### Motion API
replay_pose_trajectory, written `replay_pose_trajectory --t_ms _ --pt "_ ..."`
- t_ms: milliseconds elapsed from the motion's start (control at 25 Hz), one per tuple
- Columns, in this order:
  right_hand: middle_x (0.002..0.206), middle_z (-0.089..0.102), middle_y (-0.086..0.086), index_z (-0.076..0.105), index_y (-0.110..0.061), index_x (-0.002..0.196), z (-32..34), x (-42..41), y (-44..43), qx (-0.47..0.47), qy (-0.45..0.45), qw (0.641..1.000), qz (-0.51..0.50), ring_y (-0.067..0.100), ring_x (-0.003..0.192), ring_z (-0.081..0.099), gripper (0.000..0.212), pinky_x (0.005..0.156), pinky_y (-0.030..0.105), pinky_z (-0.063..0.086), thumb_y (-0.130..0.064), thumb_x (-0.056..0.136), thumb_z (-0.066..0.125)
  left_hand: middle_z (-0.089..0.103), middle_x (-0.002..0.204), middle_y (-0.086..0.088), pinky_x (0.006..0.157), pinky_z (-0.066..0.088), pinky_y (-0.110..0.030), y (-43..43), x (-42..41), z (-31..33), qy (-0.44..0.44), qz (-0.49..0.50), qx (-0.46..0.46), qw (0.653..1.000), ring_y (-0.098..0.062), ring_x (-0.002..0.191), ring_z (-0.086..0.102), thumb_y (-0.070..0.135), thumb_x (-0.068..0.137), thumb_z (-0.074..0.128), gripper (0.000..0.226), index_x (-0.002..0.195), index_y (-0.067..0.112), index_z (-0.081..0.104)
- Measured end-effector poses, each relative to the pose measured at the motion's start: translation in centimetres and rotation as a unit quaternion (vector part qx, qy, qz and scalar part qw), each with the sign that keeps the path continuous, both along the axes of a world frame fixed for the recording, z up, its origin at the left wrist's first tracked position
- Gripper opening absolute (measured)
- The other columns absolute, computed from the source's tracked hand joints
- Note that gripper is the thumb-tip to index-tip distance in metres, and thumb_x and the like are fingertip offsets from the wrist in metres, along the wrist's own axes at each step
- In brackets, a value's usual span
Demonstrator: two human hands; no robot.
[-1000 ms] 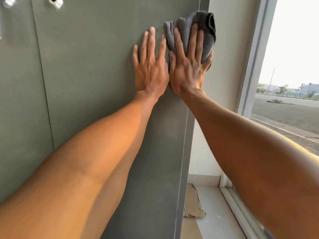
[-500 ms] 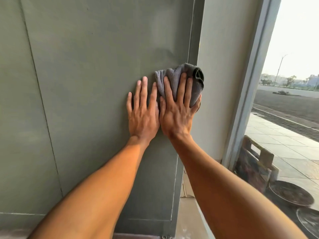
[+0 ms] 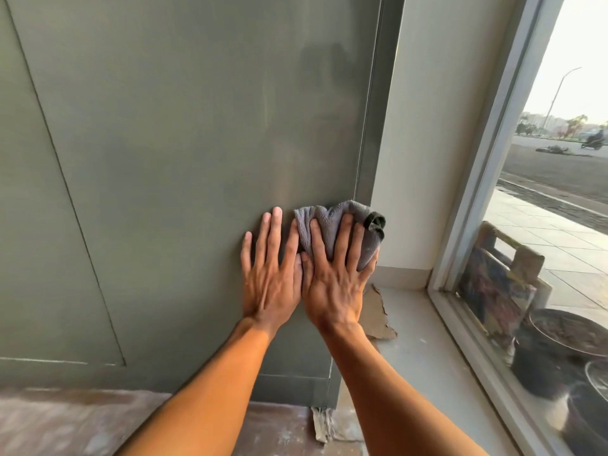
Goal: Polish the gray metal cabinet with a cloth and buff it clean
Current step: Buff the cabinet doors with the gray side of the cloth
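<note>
The gray metal cabinet (image 3: 184,153) fills the left and centre of the head view, its door panel running down to the floor. A crumpled gray cloth (image 3: 332,222) lies against the door near its right edge, low down. My right hand (image 3: 335,274) presses the cloth flat to the metal with straight, spread fingers. Just to its left, my left hand (image 3: 271,278) rests flat on the bare door, fingers straight, touching the cloth's left side. Faint wipe streaks show on the panel above the hands.
A white wall (image 3: 424,133) stands right of the cabinet, then a large window frame (image 3: 487,179). A torn piece of cardboard (image 3: 376,314) lies on the floor by the cabinet's corner. Outside the glass are dark round pans (image 3: 559,337) and a wooden frame (image 3: 513,258).
Both hands have slid down the cabinet door together with the cloth, from the upper part to near the bottom. The cabinet's base and the floor have come into view.
</note>
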State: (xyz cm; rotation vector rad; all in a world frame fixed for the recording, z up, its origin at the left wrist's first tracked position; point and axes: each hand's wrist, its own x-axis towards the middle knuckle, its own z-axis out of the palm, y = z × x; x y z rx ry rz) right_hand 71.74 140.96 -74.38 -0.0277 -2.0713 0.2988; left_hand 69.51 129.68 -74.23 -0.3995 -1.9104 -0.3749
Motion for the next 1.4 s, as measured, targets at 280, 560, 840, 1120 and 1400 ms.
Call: replay_pose_trajectory --t_ms 280,560,840,1120,1400 --pt "0.168 -0.021 -0.002 -0.006 -0.048 0.158 -10.0 1.4 0.2 0.002 -0.074 0.997 0.016 0.018 0.155 -0.016 0.063 0.119 0.066 0.012 -0.051 0.105 0.027 0.010 0.170 -0.015 0.125 0.019 -0.054 -0.1 1.8 -7.7 -0.071 0.023 0.005 0.997 -0.030 0.158 0.014 0.028 0.103 0.039 0.064 0.162 0.011 0.022" --pt "0.168 -0.022 0.004 -0.001 -0.045 0.160 -17.2 3.3 -0.1 0.025 -0.147 0.989 0.015 0.027 0.156 -0.008 0.092 0.119 0.062 0.009 -0.027 0.091 0.056 0.003 0.171 -0.014 0.124 0.020 -0.056 -0.8 3.0 -12.7 -0.124 0.041 -0.013 0.991 -0.029 0.159 0.011 0.020 0.093 0.056 0.080 0.163 0.013 0.018" --pt "0.165 0.003 0.023 0.002 -0.041 0.161 -22.8 5.2 -1.2 0.030 -0.196 0.980 -0.011 0.037 0.149 0.001 0.126 0.118 0.063 0.022 0.001 0.068 0.076 0.005 0.171 -0.016 0.124 0.019 -0.056 -1.6 4.1 -16.8 -0.171 0.057 -0.024 0.983 -0.030 0.158 0.011 0.021 0.095 0.042 0.072 0.163 0.013 0.020" --pt "0.163 0.016 0.026 0.009 -0.040 0.161 -25.0 6.3 -1.5 0.018 -0.233 0.972 0.009 0.037 0.150 0.000 0.124 0.112 0.062 0.029 0.008 0.067 0.074 0.003 0.171 -0.015 0.123 0.019 -0.057 -1.7 5.0 -19.3 -0.219 0.062 -0.027 0.973 -0.030 0.158 0.010 0.024 0.096 0.033 0.069 0.163 0.015 0.019" --pt "0.162 0.019 0.029 0.024 -0.034 0.160 -27.1 7.9 -2.3 0.000 -0.278 0.961 0.012 0.043 0.152 0.007 0.096 0.109 0.056 0.037 0.007 0.081 0.059 0.007 0.171 -0.016 0.122 0.022 -0.059 -2.1 5.9 -21.3 -0.263 0.057 -0.038 0.962 -0.031 0.158 0.010 0.026 0.097 0.030 0.068 0.164 0.016 0.020"
